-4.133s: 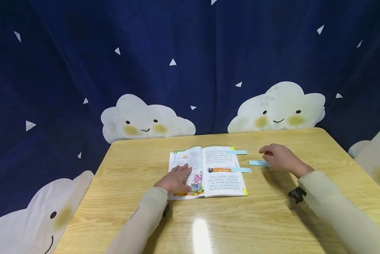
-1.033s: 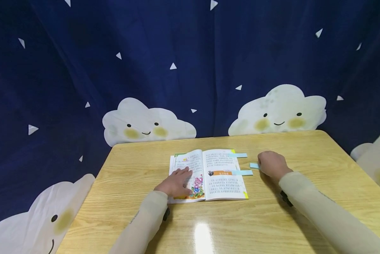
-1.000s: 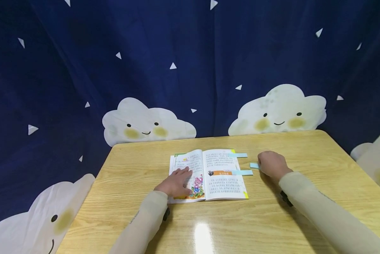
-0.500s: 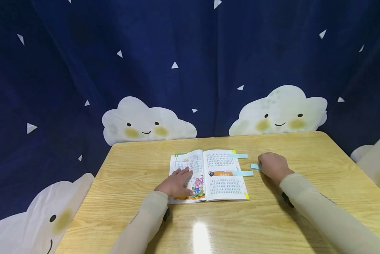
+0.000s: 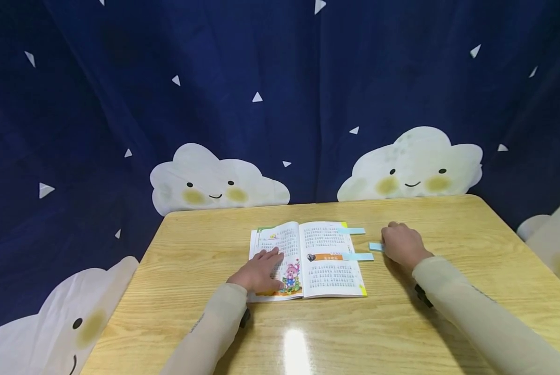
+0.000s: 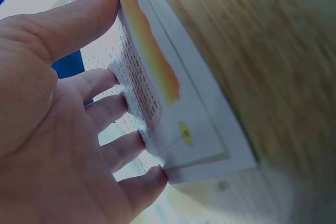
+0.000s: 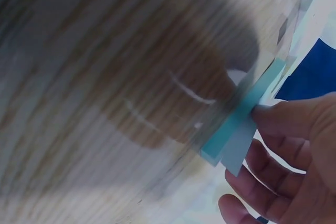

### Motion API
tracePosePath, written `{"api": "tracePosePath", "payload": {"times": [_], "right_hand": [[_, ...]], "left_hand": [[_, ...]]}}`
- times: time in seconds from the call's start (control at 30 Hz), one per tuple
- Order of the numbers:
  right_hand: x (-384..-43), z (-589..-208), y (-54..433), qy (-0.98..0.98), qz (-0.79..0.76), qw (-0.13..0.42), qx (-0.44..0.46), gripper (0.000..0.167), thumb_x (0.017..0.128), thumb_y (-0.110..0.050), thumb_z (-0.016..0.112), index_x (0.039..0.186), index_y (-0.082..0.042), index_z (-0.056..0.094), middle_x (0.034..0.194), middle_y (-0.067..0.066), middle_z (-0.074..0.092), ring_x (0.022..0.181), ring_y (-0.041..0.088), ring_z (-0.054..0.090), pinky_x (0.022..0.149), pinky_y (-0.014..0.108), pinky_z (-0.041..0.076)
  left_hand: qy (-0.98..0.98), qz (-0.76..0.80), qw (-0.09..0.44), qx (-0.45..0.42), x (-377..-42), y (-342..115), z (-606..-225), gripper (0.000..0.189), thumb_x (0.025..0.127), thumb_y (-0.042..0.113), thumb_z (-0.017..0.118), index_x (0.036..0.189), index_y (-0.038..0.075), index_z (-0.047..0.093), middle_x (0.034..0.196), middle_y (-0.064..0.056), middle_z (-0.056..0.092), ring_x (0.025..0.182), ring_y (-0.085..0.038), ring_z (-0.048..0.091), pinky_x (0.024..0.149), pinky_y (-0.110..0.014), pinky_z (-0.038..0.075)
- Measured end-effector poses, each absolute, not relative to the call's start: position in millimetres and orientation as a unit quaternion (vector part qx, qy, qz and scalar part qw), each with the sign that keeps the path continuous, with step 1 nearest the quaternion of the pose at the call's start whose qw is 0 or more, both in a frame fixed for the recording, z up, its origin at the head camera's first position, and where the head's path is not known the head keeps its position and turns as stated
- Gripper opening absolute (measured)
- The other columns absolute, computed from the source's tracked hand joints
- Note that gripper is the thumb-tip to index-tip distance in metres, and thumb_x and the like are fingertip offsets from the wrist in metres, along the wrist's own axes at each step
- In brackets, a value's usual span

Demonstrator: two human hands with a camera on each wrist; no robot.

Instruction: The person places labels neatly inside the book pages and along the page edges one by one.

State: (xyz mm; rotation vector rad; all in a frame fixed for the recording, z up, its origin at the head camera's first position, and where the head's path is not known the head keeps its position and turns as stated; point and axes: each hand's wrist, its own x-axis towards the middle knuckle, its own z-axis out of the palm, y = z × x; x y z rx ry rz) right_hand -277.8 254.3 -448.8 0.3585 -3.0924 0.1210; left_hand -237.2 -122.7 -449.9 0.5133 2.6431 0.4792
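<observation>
An open book (image 5: 333, 281) with printed text and a cartoon picture lies on the table. My left hand (image 5: 258, 272) rests on its left page, fingers spread, and the fingertips touch the paper in the left wrist view. Two light-blue sticky notes (image 5: 358, 257) stick out past the right page's edge. To the right of the book is a pad of blue sticky notes (image 7: 244, 111). My right hand (image 5: 405, 246) is at its right end, and the thumb and fingers pinch a loose strip (image 7: 239, 148) at the pad's side. From the head, this hand hides most of the pad.
The wooden table (image 5: 205, 245) carries the book and pad. Behind it hangs a dark blue curtain (image 5: 256, 52) with cloud and triangle prints. A bright light reflection (image 5: 296, 349) shows on the near part of the table.
About four seconds ago my right hand was above the pad with loosely bent fingers. It now sits lower on it, covering more, with its knuckles shifting slightly. My left hand stays on the page.
</observation>
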Motion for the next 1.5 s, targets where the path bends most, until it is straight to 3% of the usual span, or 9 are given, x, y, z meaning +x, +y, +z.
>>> {"api": "tracePosePath", "payload": {"times": [0.2, 0.43, 0.73, 0.87, 1.03, 1.33, 1.5], "right_hand": [[-275.6, -444.0, 254.8, -0.992, 0.028, -0.007, 0.126, 0.008, 0.089, -0.008, 0.064, 0.080, -0.006, 0.063, 0.081, 0.011, 0.061, 0.076, 0.030, 0.057, 0.058, 0.045, 0.052], [-275.8, -445.1, 253.7, -0.990, 0.039, -0.013, 0.137, 0.012, 0.092, -0.007, 0.059, 0.080, -0.007, 0.059, 0.074, 0.007, 0.061, 0.065, 0.020, 0.057, 0.052, 0.038, 0.047], [-281.8, -450.8, 256.2, -0.982, 0.076, -0.035, 0.171, 0.009, 0.092, -0.003, 0.056, 0.094, -0.001, 0.065, 0.086, 0.011, 0.068, 0.074, 0.022, 0.063, 0.064, 0.039, 0.055], [-282.8, -449.4, 256.8, -0.976, 0.123, -0.074, 0.162, 0.013, 0.096, -0.011, 0.055, 0.090, -0.003, 0.063, 0.080, 0.008, 0.064, 0.068, 0.018, 0.055, 0.061, 0.033, 0.046], [-282.5, -446.4, 255.9, -0.973, 0.166, -0.097, 0.125, 0.021, 0.094, -0.023, 0.062, 0.084, -0.004, 0.059, 0.071, 0.004, 0.056, 0.063, 0.016, 0.047, 0.058, 0.028, 0.037], [-289.5, -444.5, 256.3, -0.968, 0.215, -0.080, 0.099, 0.019, 0.087, -0.018, 0.071, 0.077, -0.005, 0.062, 0.071, 0.004, 0.060, 0.064, 0.015, 0.050, 0.061, 0.028, 0.041], [-289.1, -444.4, 254.7, -0.962, 0.237, -0.099, 0.090, 0.016, 0.086, -0.012, 0.071, 0.076, -0.004, 0.063, 0.072, 0.005, 0.061, 0.064, 0.015, 0.051, 0.060, 0.028, 0.042]], "left_hand": [[0.946, 0.174, 0.202, 0.182, -237.2, -121.1, -450.2, 0.078, 0.090, 0.035, 0.071, 0.156, 0.017, 0.033, 0.168, -0.003, 0.021, 0.155, -0.036, 0.017, 0.124, -0.054, 0.025], [0.948, 0.171, 0.198, 0.183, -237.4, -121.9, -450.3, 0.078, 0.090, 0.035, 0.071, 0.156, 0.016, 0.033, 0.167, -0.004, 0.022, 0.155, -0.036, 0.017, 0.124, -0.054, 0.025], [0.949, 0.163, 0.199, 0.181, -239.4, -121.9, -449.1, 0.078, 0.090, 0.035, 0.071, 0.156, 0.017, 0.033, 0.167, -0.003, 0.021, 0.155, -0.036, 0.018, 0.124, -0.053, 0.025], [0.949, 0.165, 0.201, 0.176, -238.7, -121.9, -448.3, 0.078, 0.090, 0.035, 0.071, 0.156, 0.017, 0.034, 0.167, -0.002, 0.021, 0.155, -0.036, 0.018, 0.124, -0.054, 0.025], [0.948, 0.167, 0.203, 0.180, -238.0, -121.8, -449.0, 0.078, 0.090, 0.035, 0.071, 0.156, 0.016, 0.033, 0.167, -0.003, 0.021, 0.155, -0.037, 0.017, 0.124, -0.054, 0.024], [0.947, 0.171, 0.201, 0.181, -241.3, -121.0, -449.0, 0.078, 0.091, 0.035, 0.070, 0.157, 0.017, 0.032, 0.168, -0.005, 0.019, 0.155, -0.037, 0.015, 0.125, -0.054, 0.022], [0.945, 0.175, 0.205, 0.183, -239.4, -122.4, -451.8, 0.078, 0.091, 0.035, 0.071, 0.157, 0.017, 0.032, 0.168, -0.005, 0.019, 0.155, -0.037, 0.016, 0.125, -0.055, 0.023]]}}
